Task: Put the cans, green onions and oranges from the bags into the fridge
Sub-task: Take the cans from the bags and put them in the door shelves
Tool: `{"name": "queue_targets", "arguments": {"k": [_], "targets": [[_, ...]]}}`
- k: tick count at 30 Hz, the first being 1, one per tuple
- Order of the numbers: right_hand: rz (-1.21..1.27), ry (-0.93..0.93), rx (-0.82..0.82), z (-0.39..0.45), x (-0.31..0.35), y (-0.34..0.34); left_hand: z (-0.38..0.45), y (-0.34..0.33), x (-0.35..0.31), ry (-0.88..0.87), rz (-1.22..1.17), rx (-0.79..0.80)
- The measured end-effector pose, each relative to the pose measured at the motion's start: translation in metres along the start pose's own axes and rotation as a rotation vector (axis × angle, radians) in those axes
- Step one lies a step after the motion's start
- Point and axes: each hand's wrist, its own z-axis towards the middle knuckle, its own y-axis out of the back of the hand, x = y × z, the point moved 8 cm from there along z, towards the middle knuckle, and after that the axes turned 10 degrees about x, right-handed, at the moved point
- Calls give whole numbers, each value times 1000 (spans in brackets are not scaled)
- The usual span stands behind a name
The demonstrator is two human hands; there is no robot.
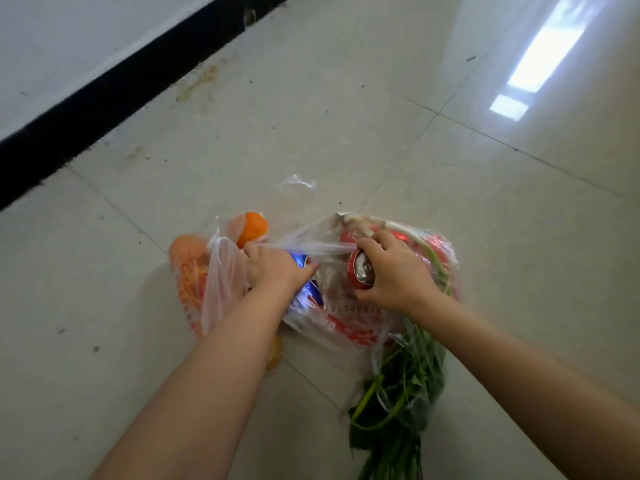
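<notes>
Cans are sitting in the thin plastic bag (pixel 346 323) on the floor (pixel 346 133), and I am curling my right hand (pixel 391 275) around a red can (pixel 361 270), fingers clamped on its sides just below the rim. My left hand (pixel 273 268) is pinching the bag's film open beside a blue can (pixel 308 289). Rigid, probably slick metal (likely heavy if full), so gripping around the body seems safest. Oranges (pixel 251 228) are lying to the left; green onions (pixel 405 386), limp and bruisable, are trailing near-right.
</notes>
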Motion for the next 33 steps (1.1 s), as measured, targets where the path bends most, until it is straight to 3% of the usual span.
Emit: {"name": "queue_targets", "arguments": {"k": [6,8,13,18,25,33], "targets": [[128,-29,27,9,-10,2,22,-14,-1,74,-393,60],[156,-32,39,7,-15,1,24,-20,-8,6,-488,111],[178,-20,13,1,-20,0,3,-17,-23,-303,-364,79],[171,1,20,-1,-21,-1,-47,-19,-35,-520,-37,-55],[47,77,76,-13,-13,-9,-69,-24,-16,-451,-66,-68],[-111,7,110,-17,-13,-15,-77,-14,-16,-456,51,-37]]}}
